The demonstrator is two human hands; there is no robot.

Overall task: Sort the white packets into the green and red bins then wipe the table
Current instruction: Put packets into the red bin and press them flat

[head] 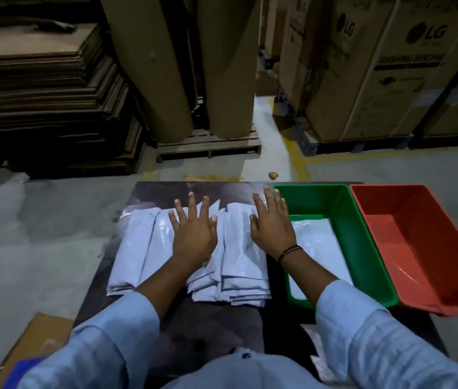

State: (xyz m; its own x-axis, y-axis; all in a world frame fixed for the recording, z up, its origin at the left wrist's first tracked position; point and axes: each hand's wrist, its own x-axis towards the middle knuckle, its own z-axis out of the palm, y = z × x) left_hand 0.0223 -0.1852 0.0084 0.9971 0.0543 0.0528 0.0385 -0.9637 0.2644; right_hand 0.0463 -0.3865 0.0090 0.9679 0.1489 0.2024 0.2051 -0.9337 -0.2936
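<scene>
— White packets [182, 248], where are they sitting for you in the head view?

— They are lying in overlapping rows across the middle of the dark table [222, 318], long sides running near to far, filling the left and centre of the top. One more packet [314, 237] is already lying flat in the green bin [342, 217], which is standing at the right of the pile, touching the red bin [418, 248] further right. The red bin is showing only its bare floor, and its near right corner is hanging past the table edge.

— And what are your hands doing?

— Your left hand [192, 234] is lying palm down on the middle of the pile, fingers spread wide and pointing far, gripping nothing. Your right hand [271, 228] is doing the same on the right stack, fingers splayed flat, just beside the green bin's left wall; a dark band is circling that wrist. Both light blue sleeves [362, 332] are reaching in from the near edge.

— Anything beyond the table?

— Brown paper rolls [180, 66] are standing on a wooden pallet [208, 141] at the far side, flat cardboard sheets [48, 108] are stacked at far left, and printed cartons [376, 80] are lining the far right.
</scene>
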